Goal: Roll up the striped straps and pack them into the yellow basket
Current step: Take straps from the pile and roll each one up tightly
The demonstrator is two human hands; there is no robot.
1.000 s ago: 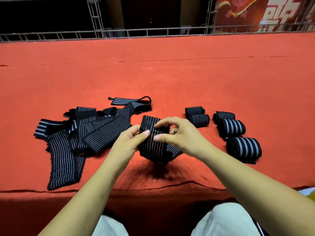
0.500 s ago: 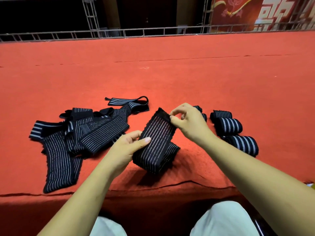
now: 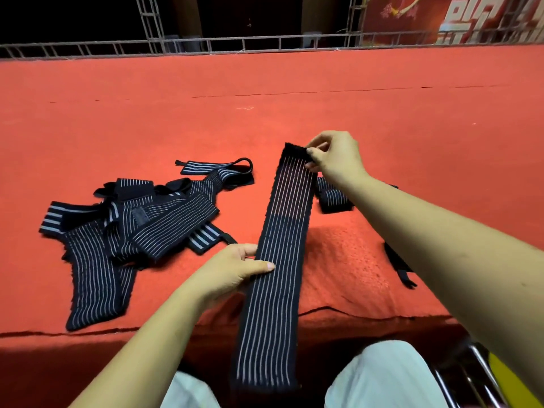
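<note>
The striped strap (image 3: 279, 260) that was a bunched, half-folded bundle between the hands half a second ago is now pulled out to its full length, a flat black band with thin pale lines running from well out over the red cloth back across the near edge and down between the person's knees. The right hand (image 3: 335, 156) has moved away from the body and pinches the far end of the strap between thumb and fingertips, while the left hand (image 3: 232, 270) grips the strap's left edge about midway, thumb on top; the two hands are now well apart, where before they were close together. The pile of loose straps (image 3: 123, 231) lies unchanged at the left, tangled and overlapping. The right forearm now covers most of the rolled straps (image 3: 332, 198); only one roll shows just beside the wrist, and another dark piece pokes out below the arm. A sliver of yellow (image 3: 512, 384) shows at the lower right corner beside some metal tubing, too little to tell whether it is the basket or what is in it. The work surface is a broad table (image 3: 265, 98) covered in red cloth, with a seam line across it; beyond it stand a grey metal truss rail (image 3: 206, 44), a dark room and a red banner (image 3: 441, 16) with white characters.
</note>
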